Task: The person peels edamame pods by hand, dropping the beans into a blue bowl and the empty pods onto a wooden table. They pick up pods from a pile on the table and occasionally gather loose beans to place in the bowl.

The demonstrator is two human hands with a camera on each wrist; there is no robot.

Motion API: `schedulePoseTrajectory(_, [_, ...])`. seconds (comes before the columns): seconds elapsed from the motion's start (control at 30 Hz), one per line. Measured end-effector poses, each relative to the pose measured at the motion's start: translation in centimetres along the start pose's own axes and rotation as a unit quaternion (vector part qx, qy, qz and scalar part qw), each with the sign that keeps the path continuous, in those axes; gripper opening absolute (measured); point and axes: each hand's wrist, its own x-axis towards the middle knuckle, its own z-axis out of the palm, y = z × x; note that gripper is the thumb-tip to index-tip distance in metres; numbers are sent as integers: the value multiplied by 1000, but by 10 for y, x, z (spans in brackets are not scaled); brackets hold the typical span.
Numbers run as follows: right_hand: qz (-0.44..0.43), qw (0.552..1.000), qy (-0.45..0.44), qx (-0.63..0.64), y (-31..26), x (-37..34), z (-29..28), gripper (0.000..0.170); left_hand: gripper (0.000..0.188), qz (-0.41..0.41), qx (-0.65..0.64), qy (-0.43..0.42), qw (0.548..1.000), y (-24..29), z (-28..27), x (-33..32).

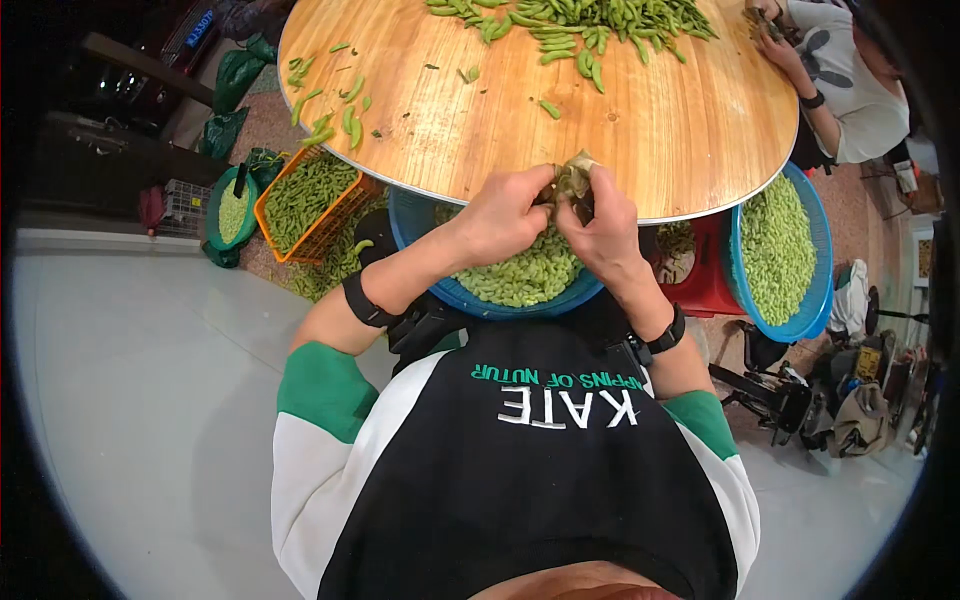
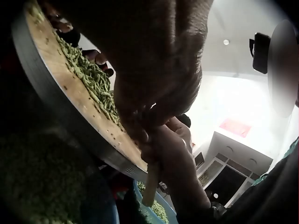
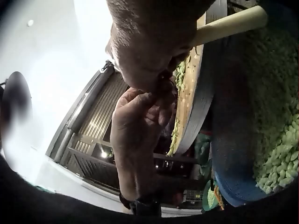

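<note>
In the head view my left hand (image 1: 505,215) and my right hand (image 1: 605,225) meet at the table's near edge. The fingers of both pinch a crumpled brown-green leafy bundle (image 1: 573,183), whose exact kind I cannot tell. A pale, stick-like piece (image 3: 233,24) with a rounded end juts out below the hands in the wrist views. Most of the bundle is hidden behind the fingers there. Under the hands stands a blue tub (image 1: 440,290) of shelled green beans (image 1: 525,275), partly covered by the tabletop.
Green pods (image 1: 600,25) lie heaped at the far side of the round wooden table (image 1: 440,120), with several loose pods at left. An orange crate (image 1: 310,240) of pods stands left. At right are another blue basin (image 1: 825,265), a red stool (image 1: 700,270) and a seated person (image 1: 860,90).
</note>
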Motion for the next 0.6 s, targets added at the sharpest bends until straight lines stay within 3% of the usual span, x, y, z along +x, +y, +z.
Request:
schedulePoseTrajectory(0.23, [-19, 999, -30, -21, -5, 3, 4, 30, 23, -12, 59, 11, 998, -6, -1, -5])
schedulePoseTrajectory(0.37, [-7, 999, -39, 6, -9, 3, 3, 30, 26, -38, 7, 25, 999, 4, -6, -9])
schedulePoseTrajectory(0.47, [22, 997, -58, 38, -17, 4, -2, 27, 32, -30, 24, 6, 999, 2, -10, -11])
schedulePoseTrajectory(0.57, [21, 997, -62, 51, -19, 4, -2, 28, 31, 30, 25, 9, 999, -15, -8, -13])
schedulePoseTrajectory(0.6, [13, 997, -58, 52, -19, 5, -2, 30, 31, 24, -113, 0, 993, -16, -5, -13])
